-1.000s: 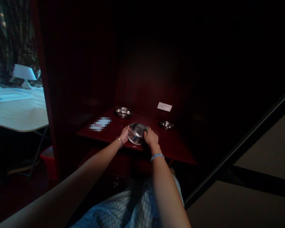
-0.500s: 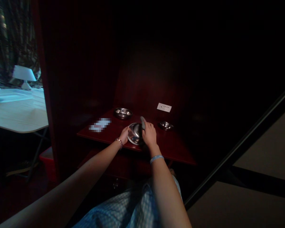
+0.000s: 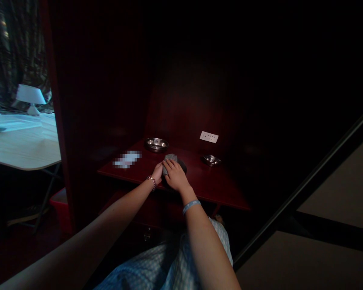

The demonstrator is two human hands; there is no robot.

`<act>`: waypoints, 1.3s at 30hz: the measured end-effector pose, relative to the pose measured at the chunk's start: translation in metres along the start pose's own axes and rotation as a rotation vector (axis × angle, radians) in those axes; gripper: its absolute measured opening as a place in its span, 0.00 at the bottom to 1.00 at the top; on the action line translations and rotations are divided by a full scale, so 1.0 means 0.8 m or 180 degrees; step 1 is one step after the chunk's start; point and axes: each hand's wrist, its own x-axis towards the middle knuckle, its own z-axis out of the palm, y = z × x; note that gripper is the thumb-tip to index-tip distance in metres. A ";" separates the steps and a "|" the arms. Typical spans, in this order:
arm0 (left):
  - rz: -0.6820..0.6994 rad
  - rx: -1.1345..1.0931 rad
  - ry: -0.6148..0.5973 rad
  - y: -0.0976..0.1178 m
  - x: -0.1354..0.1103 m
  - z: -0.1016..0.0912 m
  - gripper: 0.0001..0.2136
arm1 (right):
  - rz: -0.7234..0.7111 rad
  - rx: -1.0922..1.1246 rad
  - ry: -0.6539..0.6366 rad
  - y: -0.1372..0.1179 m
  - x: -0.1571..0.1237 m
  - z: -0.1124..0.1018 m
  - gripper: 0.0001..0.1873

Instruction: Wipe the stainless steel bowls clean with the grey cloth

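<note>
My left hand [image 3: 158, 173] grips the edge of a metal bowl [image 3: 183, 165] above the front of the dark red desk. The bowl is now mostly hidden; only a dark part of it shows on the right. My right hand [image 3: 176, 176] lies over the bowl with a grey cloth [image 3: 170, 157] under its fingers, pressed against the metal. Behind my hands, to the left, sits a shiny round metal bowl [image 3: 156, 144]. A smaller metal bowl [image 3: 211, 160] stands to the right.
The dark red desk [image 3: 218, 185] has side walls and a back panel with a white socket plate [image 3: 209, 137]. A blurred-out pale item [image 3: 127, 159] lies at the left. Beyond the partition are a pale table [image 3: 21, 149], a white lamp [image 3: 31, 94] and a red bin [image 3: 61, 205].
My right hand has moved left with the grey cloth, from the bowl's right rim to across the bowl near my left hand. My left hand has hardly moved.
</note>
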 end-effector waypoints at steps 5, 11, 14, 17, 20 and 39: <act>0.0086 -0.0117 0.0233 0.006 -0.010 0.017 0.10 | 0.0370 -0.0119 0.0057 -0.002 -0.002 -0.014 0.32; -0.0033 -0.0109 0.0478 0.008 -0.011 0.017 0.05 | 0.0825 -0.0252 0.0114 -0.024 -0.008 -0.023 0.34; -0.0153 -0.0050 0.0500 0.008 -0.009 0.015 0.05 | 0.0943 -0.0245 -0.0138 -0.038 -0.013 -0.019 0.36; -0.0137 -0.0143 0.0469 0.008 -0.008 0.013 0.03 | 0.1051 -0.0221 -0.0492 -0.044 -0.017 -0.013 0.38; -0.0203 -0.0235 0.0522 0.007 -0.006 0.012 0.04 | 0.1126 -0.0103 -0.0815 -0.045 -0.018 -0.009 0.42; -0.0569 -0.0219 -0.0042 0.018 -0.015 0.024 0.08 | 0.1094 -0.0428 0.0244 -0.004 -0.011 0.036 0.33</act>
